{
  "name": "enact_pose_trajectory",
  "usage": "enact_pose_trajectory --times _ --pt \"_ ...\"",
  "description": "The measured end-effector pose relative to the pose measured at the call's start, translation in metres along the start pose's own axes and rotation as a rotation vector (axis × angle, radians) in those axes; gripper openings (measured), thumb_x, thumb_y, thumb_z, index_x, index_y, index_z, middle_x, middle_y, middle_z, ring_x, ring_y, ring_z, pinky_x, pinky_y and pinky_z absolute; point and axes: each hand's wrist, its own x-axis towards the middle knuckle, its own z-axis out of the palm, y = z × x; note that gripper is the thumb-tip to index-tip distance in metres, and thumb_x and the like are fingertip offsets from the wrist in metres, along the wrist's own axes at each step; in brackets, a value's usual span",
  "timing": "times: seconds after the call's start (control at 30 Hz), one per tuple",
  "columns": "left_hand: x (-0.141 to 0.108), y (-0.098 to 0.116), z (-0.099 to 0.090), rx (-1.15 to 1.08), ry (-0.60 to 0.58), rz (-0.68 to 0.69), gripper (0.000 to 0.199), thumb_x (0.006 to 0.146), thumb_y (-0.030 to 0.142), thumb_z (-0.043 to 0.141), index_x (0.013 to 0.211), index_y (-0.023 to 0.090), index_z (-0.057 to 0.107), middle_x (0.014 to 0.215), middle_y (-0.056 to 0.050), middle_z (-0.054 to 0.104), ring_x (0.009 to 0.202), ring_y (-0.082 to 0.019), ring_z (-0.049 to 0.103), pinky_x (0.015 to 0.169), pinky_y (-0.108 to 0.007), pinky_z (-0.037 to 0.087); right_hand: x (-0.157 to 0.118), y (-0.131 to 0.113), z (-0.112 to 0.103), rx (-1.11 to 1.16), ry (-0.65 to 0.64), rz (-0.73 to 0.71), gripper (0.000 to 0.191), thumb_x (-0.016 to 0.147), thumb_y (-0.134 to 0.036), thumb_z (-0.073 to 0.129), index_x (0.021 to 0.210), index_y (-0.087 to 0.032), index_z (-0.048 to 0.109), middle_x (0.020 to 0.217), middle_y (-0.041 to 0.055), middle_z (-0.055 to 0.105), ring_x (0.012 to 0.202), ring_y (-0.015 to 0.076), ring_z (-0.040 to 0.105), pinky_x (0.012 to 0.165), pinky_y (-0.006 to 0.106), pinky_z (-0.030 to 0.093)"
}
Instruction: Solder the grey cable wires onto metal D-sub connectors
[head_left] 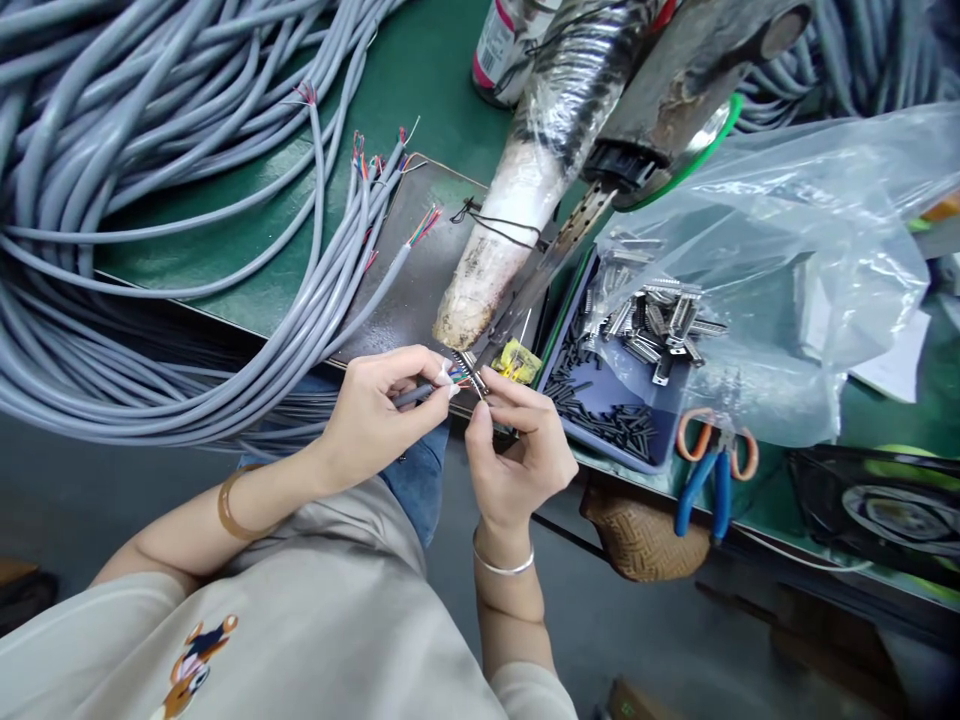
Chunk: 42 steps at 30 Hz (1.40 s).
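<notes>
Connector I hold [471, 373]: metal, shiny. Cables [97, 400]: smooth, plastic-looking jackets, satin sheen. Loose connectors [660, 325]: bright metal. Tray [646, 464]: smooth plastic. Bag [795, 230]: crinkled, glossy plastic film. Wrapped tube [517, 185]: glossy upper wrapping, rough, stained tip. My shirt [360, 600]: matt cloth. My bangle [504, 571]: polished metal.

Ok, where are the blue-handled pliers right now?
In the head view, the pliers are just right of the blue tray, with the orange-handled scissors, their handles reaching past the table's near edge.
</notes>
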Motion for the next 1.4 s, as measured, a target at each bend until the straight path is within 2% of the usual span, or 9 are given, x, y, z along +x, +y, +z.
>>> enact_pose_trajectory --times 0.13,0.3,0.5,0.77,1.17,1.4 --pt "0.002 -0.001 -0.001 0.069 0.006 0.095 0.009 0.085 0.011 0.067 0.077 0.015 0.066 0.080 -0.003 0.073 0.059 -0.008 0.058 0.055 -0.019 0.046 0.003 0.002 0.001 -0.013 0.000 0.001 0.017 0.089 -0.010 0.072 0.089 -0.023 0.061 0.109 0.0044 0.080 0.092 0.0154 0.078 0.080 0.028 0.066" --pt "0.005 0.000 -0.002 0.094 0.003 0.133 0.011 0.085 0.008 0.068 0.077 0.014 0.065 0.076 -0.002 0.070 0.058 -0.007 0.056 0.053 -0.019 0.043 0.006 0.004 0.003 -0.006 0.000 0.000 0.017 0.089 -0.010 0.071 0.088 -0.023 0.060 0.108 0.0043 0.081 0.088 0.0148 0.077 0.078 0.028 0.066" --pt "0.007 0.003 -0.004 0.070 -0.004 0.186 0.010 0.087 0.007 0.069 0.080 0.015 0.067 0.075 -0.001 0.069 0.060 -0.008 0.057 0.054 -0.019 0.043 0.012 0.002 0.001 -0.049 -0.007 -0.058 0.018 0.088 -0.009 0.073 0.090 -0.023 0.061 0.109 0.0045 0.081 0.093 0.0164 0.078 0.078 0.029 0.066" --pt "0.005 0.001 -0.008 0.057 -0.060 0.051 0.008 0.087 0.009 0.069 0.080 0.014 0.069 0.081 -0.004 0.072 0.065 -0.011 0.064 0.054 -0.021 0.043 0.010 0.002 0.001 -0.070 -0.009 -0.113 0.019 0.087 -0.007 0.072 0.088 -0.022 0.060 0.108 0.0070 0.082 0.089 0.0151 0.079 0.078 0.026 0.066" --pt "0.008 0.008 -0.006 0.105 -0.033 0.065 0.010 0.086 0.011 0.067 0.077 0.014 0.068 0.072 -0.001 0.068 0.055 -0.007 0.053 0.051 -0.020 0.039 0.012 0.000 0.001 -0.095 0.008 -0.091 0.020 0.085 -0.008 0.076 0.092 -0.023 0.065 0.109 0.0050 0.082 0.092 0.0155 0.079 0.079 0.026 0.065" --pt "0.006 0.008 -0.007 0.090 -0.059 -0.012 0.008 0.084 0.011 0.067 0.077 0.015 0.068 0.074 -0.003 0.072 0.059 -0.010 0.060 0.053 -0.020 0.044 0.005 0.004 0.000 -0.146 0.012 -0.181 0.017 0.087 -0.013 0.075 0.090 -0.024 0.062 0.108 0.0047 0.082 0.090 0.0164 0.080 0.078 0.027 0.068"
